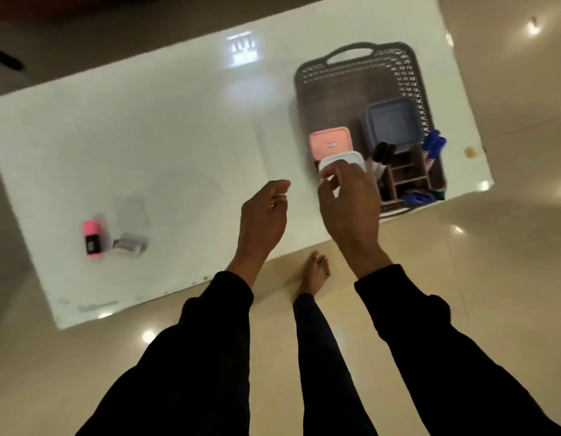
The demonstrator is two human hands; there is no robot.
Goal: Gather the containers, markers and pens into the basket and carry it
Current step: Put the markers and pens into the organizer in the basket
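Observation:
A grey lattice basket (307, 80) with a handle stands on the right end of the white table (166, 143). Inside it lie a blue-lidded container (392, 119), a pink-lidded container (329, 143), a wooden organiser (405, 174) and blue-capped markers (433, 144). My right hand (348, 202) grips a white-lidded container (345, 158) at the basket's near left corner, just in front of the pink one. My left hand (265, 215) hovers over the table's near edge, fingers apart, holding nothing. A pink highlighter (91, 237) and a small clear item (131, 242) lie at the table's left.
The table's near edge runs diagonally in front of me over a glossy tiled floor (461, 247). My bare foot (315, 272) stands just past that edge. A small beige speck (470, 151) sits on the table right of the basket.

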